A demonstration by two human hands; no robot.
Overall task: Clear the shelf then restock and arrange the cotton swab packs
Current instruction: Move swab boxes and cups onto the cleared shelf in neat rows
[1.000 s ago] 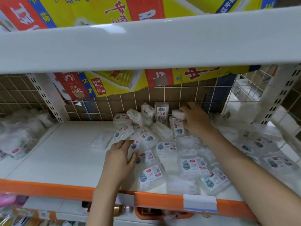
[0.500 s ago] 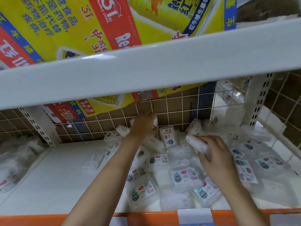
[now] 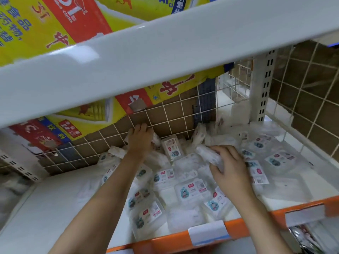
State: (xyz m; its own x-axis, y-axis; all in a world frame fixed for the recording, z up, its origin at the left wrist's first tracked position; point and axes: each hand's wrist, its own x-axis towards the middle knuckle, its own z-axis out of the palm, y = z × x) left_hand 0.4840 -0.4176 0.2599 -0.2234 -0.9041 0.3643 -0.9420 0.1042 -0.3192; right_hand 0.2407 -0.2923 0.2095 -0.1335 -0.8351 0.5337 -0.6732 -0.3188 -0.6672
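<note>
Packs everywhere on the shelf (image 3: pixel 45 208), so clearing is barely begun. Right hand (image 3: pixel 232 173) grips one cotton swab pack (image 3: pixel 209 155) mid-shelf; left hand (image 3: pixel 140 139), fingers curled, reaches packs by the back grid (image 3: pixel 176 114); its hold is unclear.

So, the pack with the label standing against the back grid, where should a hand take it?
Pinch the standing pack by its two narrow side edges, coming from the front and above. It leans nearly upright against the back grid, label forward, so its upper part looks free, while other packs crowd its base.
</note>
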